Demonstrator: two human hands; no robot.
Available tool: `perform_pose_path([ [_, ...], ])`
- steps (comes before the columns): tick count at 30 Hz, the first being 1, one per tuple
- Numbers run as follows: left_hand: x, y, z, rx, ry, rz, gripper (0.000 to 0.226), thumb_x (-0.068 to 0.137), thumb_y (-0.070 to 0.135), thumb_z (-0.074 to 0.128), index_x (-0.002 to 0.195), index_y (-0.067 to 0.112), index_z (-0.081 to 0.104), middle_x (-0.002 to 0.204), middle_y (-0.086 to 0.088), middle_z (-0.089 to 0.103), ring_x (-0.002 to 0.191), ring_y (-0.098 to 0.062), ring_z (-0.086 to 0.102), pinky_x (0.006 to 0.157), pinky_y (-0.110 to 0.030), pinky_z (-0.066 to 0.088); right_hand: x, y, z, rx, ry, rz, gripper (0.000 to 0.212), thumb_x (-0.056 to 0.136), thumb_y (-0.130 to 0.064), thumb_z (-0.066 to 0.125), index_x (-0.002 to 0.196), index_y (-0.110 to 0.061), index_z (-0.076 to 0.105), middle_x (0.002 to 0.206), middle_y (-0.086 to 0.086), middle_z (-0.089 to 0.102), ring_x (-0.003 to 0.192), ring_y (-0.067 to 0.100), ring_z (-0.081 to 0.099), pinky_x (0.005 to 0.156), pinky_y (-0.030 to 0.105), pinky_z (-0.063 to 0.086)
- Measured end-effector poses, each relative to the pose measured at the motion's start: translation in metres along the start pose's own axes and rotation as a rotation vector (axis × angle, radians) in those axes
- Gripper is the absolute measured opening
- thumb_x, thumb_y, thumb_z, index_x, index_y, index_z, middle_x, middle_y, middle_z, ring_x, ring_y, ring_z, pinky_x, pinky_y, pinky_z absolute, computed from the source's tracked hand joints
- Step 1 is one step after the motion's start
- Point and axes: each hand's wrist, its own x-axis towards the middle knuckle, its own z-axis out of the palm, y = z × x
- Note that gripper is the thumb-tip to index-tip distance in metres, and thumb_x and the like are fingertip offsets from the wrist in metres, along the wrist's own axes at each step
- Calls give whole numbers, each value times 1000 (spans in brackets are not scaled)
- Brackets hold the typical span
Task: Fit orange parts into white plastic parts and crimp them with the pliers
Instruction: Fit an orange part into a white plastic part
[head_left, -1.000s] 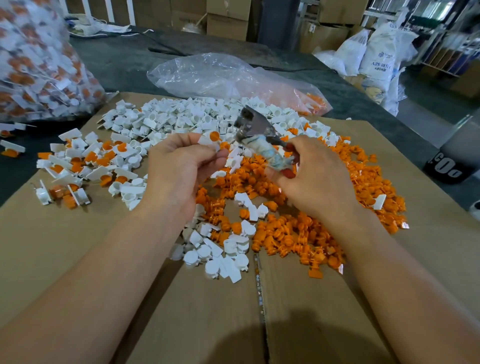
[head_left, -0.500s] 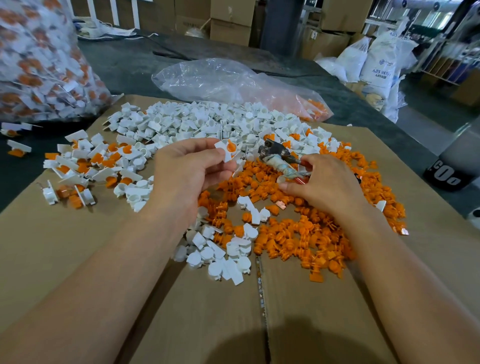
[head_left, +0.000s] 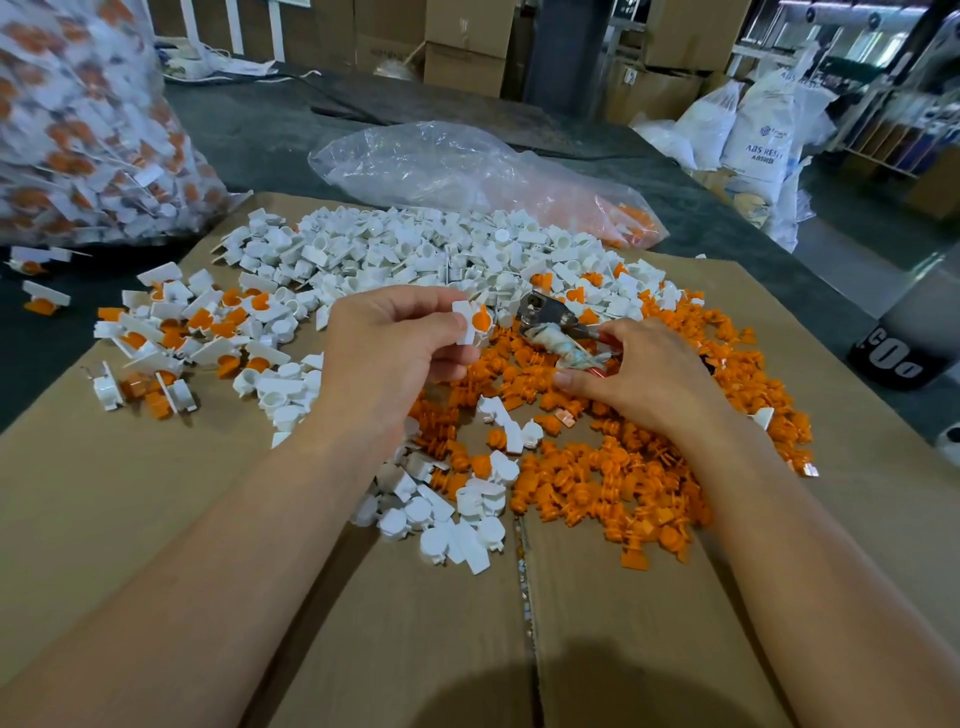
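My left hand (head_left: 395, 353) pinches an assembled piece (head_left: 474, 323), a white plastic part with an orange part fitted in it, held up above the heaps. My right hand (head_left: 644, 379) lies low on the heap of orange parts (head_left: 623, 483), its fingers round the tape-wrapped handles of the pliers (head_left: 553, 327). The pliers' metal jaws point up and to the left, close to the held piece without touching it. A wide heap of white plastic parts (head_left: 415, 249) covers the far side of the cardboard. A smaller group of white parts (head_left: 457, 514) lies between my forearms.
Assembled white-and-orange pieces (head_left: 192, 332) lie in a pile at the left on the cardboard sheet (head_left: 156, 519). A large clear bag of finished pieces (head_left: 88, 124) stands at the far left. A crumpled clear plastic bag (head_left: 467, 166) lies behind the white heap. Sacks and boxes stand beyond the table.
My right hand has lowered the pliers from up in front of me down onto the orange heap. My left hand has kept the assembled piece and moved little.
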Motion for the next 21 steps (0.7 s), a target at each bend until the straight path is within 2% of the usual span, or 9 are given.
perform_pose_path([
  [10, -1, -1, 0, 28, -14, 30, 25, 81, -6, 61, 77, 17, 69, 55, 5, 65, 55, -13, 65, 50, -19, 52, 0, 0, 1, 15, -6, 4, 88, 66, -71, 54, 135, -18, 42, 131, 9, 44, 123, 25, 38, 100, 38, 32],
  [14, -2, 0, -1, 12, 3, 13, 23, 81, -7, 62, 76, 15, 67, 54, 4, 65, 55, -13, 66, 49, -18, 51, -3, -2, -2, 34, -24, 10, 104, 50, -80, 38, 134, -19, 43, 129, 8, 45, 121, 25, 39, 99, 39, 32],
  [16, 0, 1, -1, -67, 11, -38, 19, 81, -8, 60, 76, 10, 63, 54, 1, 65, 56, -15, 67, 49, -18, 52, -4, -3, -3, 44, -17, 11, 106, 48, -80, 34, 133, -18, 43, 128, 8, 45, 121, 25, 39, 99, 39, 33],
  [21, 12, 5, -10, -531, 115, -244, 5, 88, -5, 51, 87, -2, 54, 62, -13, 69, 61, -19, 70, 49, -17, 51, -2, -3, -3, 51, 21, 6, 106, 50, -81, 30, 132, -15, 45, 127, 8, 47, 120, 23, 40, 98, 38, 34],
])
